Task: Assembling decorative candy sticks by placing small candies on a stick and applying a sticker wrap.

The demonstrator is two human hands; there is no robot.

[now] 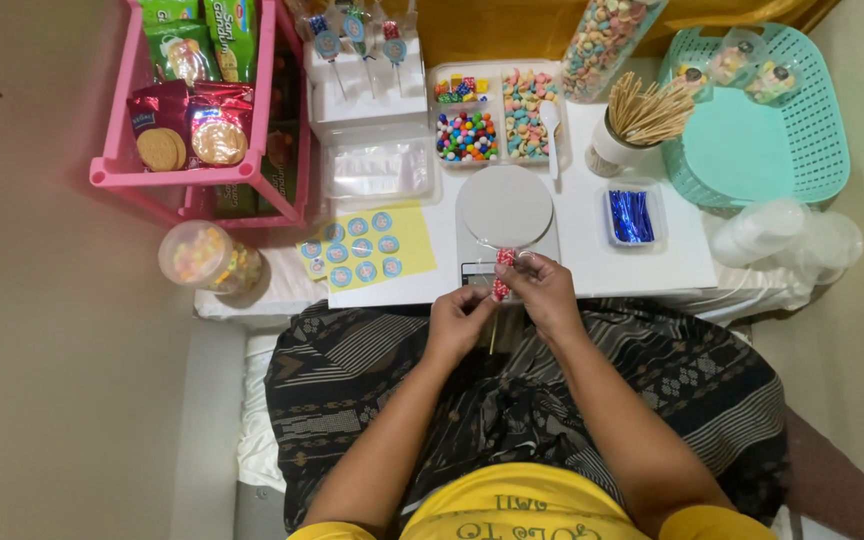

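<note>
Candy skewer (502, 273) at lower centre of frame, just below round scale (505, 207). Left hand (457, 318) pinches wooden stick near bottom; right hand (544, 290) pinches clear wrap around sweets. Judged light, stick stiff but snappable, wrap slippery; best held by bare stick.

candy stick (502, 272): red and white speckled | bench (642, 255): white | basket (797, 150): mint green, grid of small holes | rack (117, 170): pink | sticker sheet (414, 232): yellow with round blue stickers | twist ties (631, 216): shiny blue | skirt (372, 370): black with pale woven stripes | shirt (512, 510): yellow
</note>
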